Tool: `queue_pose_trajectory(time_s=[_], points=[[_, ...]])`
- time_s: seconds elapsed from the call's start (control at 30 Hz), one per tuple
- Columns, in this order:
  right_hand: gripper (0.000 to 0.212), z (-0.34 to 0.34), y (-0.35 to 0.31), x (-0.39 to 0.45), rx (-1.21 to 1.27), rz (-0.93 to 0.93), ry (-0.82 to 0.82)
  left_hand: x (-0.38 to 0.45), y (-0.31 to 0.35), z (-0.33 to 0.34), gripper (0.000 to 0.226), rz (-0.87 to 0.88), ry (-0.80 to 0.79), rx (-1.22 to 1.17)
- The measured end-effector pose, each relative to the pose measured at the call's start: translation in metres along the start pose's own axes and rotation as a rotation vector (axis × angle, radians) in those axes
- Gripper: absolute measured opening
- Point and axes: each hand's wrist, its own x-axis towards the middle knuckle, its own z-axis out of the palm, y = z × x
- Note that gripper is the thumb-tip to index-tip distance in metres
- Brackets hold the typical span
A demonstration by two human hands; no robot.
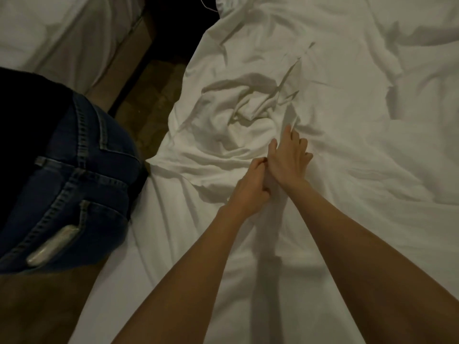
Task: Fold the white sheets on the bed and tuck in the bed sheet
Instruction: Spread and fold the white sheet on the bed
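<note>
You will find no text, label, brand, number or sign to read anywhere here: not on the crumpled white cotton sheets (273,100), nor on the dark blue denim jeans (82,184) at your near left.

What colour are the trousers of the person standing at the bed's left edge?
Dark blue denim jeans with lighter stitching, shown in the head view.

Second person (62,170) blocks left; rumpled sheet (248,108) ahead.
</note>
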Motion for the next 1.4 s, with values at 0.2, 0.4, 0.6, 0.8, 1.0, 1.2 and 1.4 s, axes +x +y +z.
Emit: queue_pose_trajectory(time_s=[0.2,0.4,0.6,0.8,1.0,1.2,1.4], points=[[0.056,-0.007,-0.04,0.024,0.059,-0.12,-0.139,0.01,-0.008,-0.039,0.063,-0.008,0.111,0.056],[0.055,0.013,-0.032,-0.002,-0.049,-0.219,-0.404,-0.013,-0.034,-0.027,0.08,-0.207,0.025,0.067],[0.053,0.012,0.015,-0.043,-0.155,-0.199,-0.432,-0.036,-0.04,-0.013,0.075,-0.388,0.082,0.123],[0.052,-0.005,0.054,-0.091,-0.129,-0.129,-0.405,-0.072,-0.044,-0.013,0.071,-0.457,0.029,0.075],[0.051,-0.007,0.089,-0.155,-0.163,-0.075,-0.418,-0.136,-0.072,-0.011,0.07,-0.705,-0.122,0.167],[0.051,0.021,0.067,-0.235,-0.143,-0.156,-0.483,-0.196,-0.092,0.001,0.049,-0.732,-0.143,0.267],[0.054,0.034,0.056,-0.312,-0.203,-0.18,-0.59,-0.239,-0.108,-0.015,0.027,-0.611,0.019,0.428]])
